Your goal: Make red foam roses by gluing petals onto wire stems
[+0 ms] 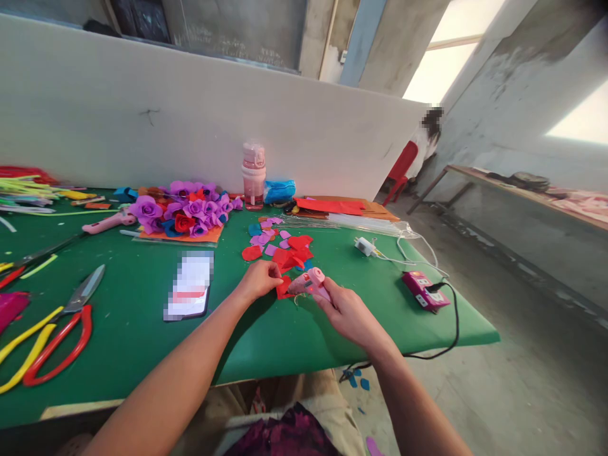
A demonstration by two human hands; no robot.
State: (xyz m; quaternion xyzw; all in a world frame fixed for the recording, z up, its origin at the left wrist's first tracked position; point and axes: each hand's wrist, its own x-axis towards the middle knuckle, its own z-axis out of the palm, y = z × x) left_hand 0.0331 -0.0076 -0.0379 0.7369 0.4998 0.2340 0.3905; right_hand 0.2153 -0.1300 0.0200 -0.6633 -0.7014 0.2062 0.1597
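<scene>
My right hand (344, 309) is closed round the handle of a pink hot glue gun (308, 280). Its nozzle points left, at a red paper petal (284, 288). My left hand (261, 278) pinches that petal by its edge, just above the green tabletop. Directly behind my hands lie loose red petals (300, 243) with smaller purple petals (260, 239) and a few blue pieces. Whether the nozzle touches the paper I cannot tell.
Paper roses (190, 209) are piled at the back left. Scissors (78, 297) and a phone (190, 285) lie left. A pink bottle (253, 177) stands at the back. A purple power socket (425, 291) with cables and a white charger (365, 246) sits right. Someone (422, 149) sits beyond the board.
</scene>
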